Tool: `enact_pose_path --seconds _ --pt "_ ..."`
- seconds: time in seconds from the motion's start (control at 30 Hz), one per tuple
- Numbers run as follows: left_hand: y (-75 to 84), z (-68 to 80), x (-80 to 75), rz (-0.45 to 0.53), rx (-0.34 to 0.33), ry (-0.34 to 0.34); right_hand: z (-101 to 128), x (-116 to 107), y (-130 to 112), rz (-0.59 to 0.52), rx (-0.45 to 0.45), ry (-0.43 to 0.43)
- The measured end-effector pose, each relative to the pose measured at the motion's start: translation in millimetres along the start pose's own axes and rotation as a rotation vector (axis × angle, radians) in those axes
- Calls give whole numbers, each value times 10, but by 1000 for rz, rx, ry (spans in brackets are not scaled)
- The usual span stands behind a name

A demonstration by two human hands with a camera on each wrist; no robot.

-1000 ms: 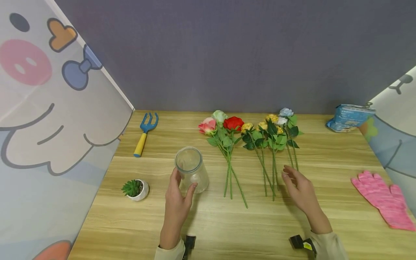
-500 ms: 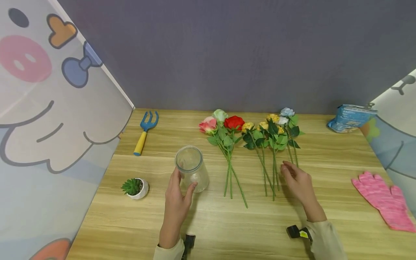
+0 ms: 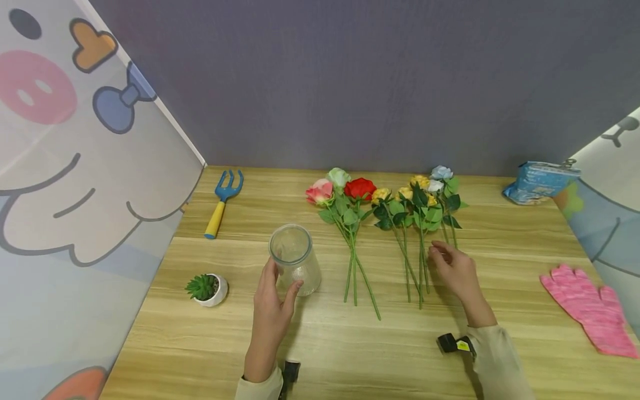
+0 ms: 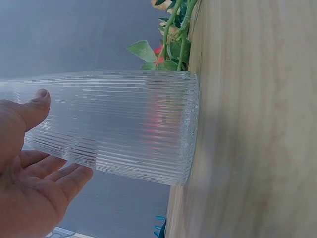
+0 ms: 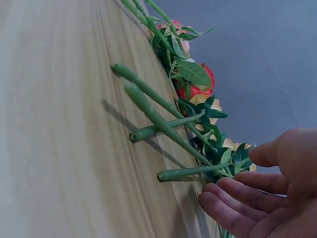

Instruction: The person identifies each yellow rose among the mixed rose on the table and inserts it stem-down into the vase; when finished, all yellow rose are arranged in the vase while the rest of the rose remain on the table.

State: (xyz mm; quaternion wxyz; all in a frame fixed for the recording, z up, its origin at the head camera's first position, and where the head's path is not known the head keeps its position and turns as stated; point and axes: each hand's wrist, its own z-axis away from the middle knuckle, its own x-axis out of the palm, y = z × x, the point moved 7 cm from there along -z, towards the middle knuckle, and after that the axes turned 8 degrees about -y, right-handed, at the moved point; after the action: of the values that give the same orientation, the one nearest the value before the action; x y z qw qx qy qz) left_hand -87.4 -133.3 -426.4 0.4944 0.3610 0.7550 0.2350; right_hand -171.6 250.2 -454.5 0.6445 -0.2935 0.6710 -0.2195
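A clear ribbed glass vase stands upright on the table, left of the flowers. My left hand holds it from the near left side, thumb and fingers spread around the glass. Over on the right, my right hand hovers beside the stems of several yellow roses, fingers loosely bent. In the right wrist view, those green stems lie just past the fingertips, and nothing shows in the grasp of that hand. A white rose and a pale blue rose lie behind it.
Red, pink and pale green roses lie mid-table with crossed stems. A hand fork and potted succulent are at left. A blue bag and pink glove are at right.
My right hand has moved a little forward and left, closer to the yellow roses' stems. The left hand has stayed at the vase, which has not moved.
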Motion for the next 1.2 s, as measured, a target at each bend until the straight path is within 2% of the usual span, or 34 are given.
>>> enact_pose_path --seconds 0.43,0.63,0.97,1.2 --pt "-11 16 3 8 -17 -9 -130 30 61 -3 102 -42" --pt "-8 8 -5 2 -13 -6 -185 40 56 25 109 -36" --pt "-20 5 19 12 7 -2 -282 76 98 -18 148 -51" --pt "-32 12 26 10 -5 -6 -336 97 111 -9 166 -40"
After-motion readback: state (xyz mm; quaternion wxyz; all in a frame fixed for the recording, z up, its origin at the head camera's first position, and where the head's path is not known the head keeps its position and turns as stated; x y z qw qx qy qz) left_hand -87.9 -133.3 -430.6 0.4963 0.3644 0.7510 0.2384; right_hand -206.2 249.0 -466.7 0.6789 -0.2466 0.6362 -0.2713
